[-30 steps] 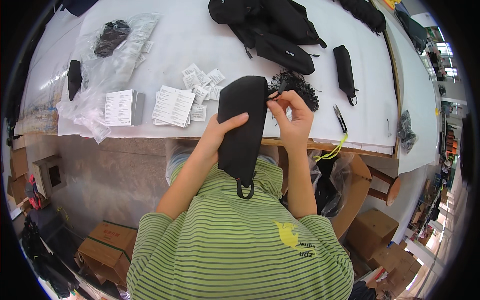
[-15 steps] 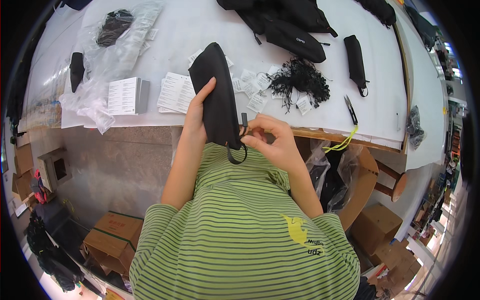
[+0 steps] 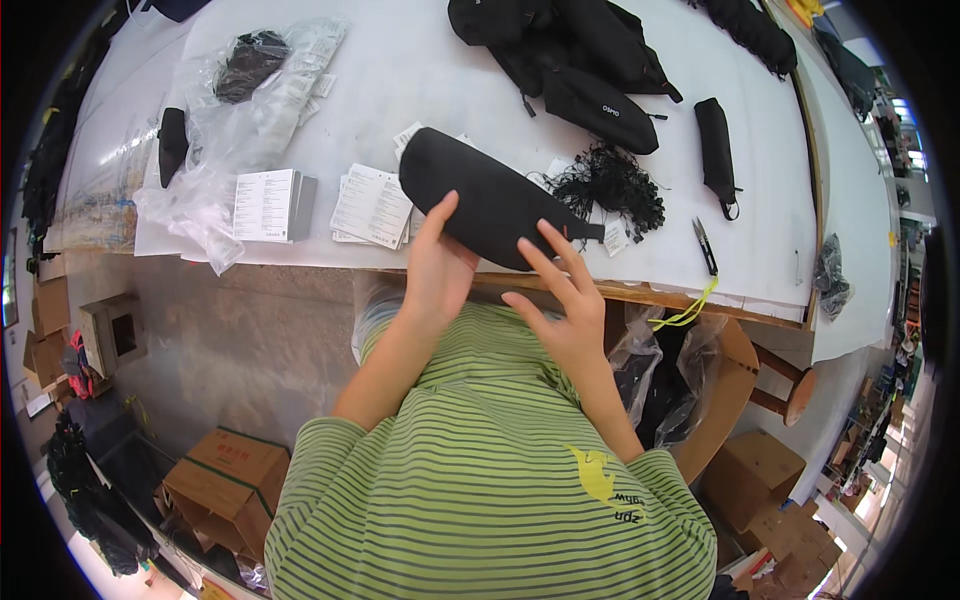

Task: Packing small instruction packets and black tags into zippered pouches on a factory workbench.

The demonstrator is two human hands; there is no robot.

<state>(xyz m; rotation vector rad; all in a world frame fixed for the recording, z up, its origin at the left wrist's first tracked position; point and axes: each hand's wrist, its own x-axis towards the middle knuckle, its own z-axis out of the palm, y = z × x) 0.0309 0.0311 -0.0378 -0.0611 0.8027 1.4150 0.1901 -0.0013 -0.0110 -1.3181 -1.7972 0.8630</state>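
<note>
A long black fabric pouch [image 3: 480, 195] is held just above the near edge of the white table, slanting from upper left to lower right. My left hand [image 3: 438, 275] grips its lower side, thumb on the front face and the other fingers hidden behind. Spread fingertips of my right hand [image 3: 570, 305] rest against the pouch near its right end, where a dark strap loop [image 3: 588, 232] sticks out; the thumb stands apart from it. Just beyond that end lies a tangled bunch of black cords [image 3: 615, 190] with white tags.
Left of the pouch are a loose pile of printed cards [image 3: 370, 207] and a neat card stack [image 3: 266, 206], with a clear plastic bag [image 3: 225, 150] behind. More black pouches [image 3: 600, 110] lie at the back. A single pouch [image 3: 714, 150] and thread snips [image 3: 705, 245] with a yellow-green cord are at right.
The pouch has turned from nearly upright to a slant, its lower end swinging right. My right hand has let go of the zip pull area, and its fingers have spread onto the pouch.
</note>
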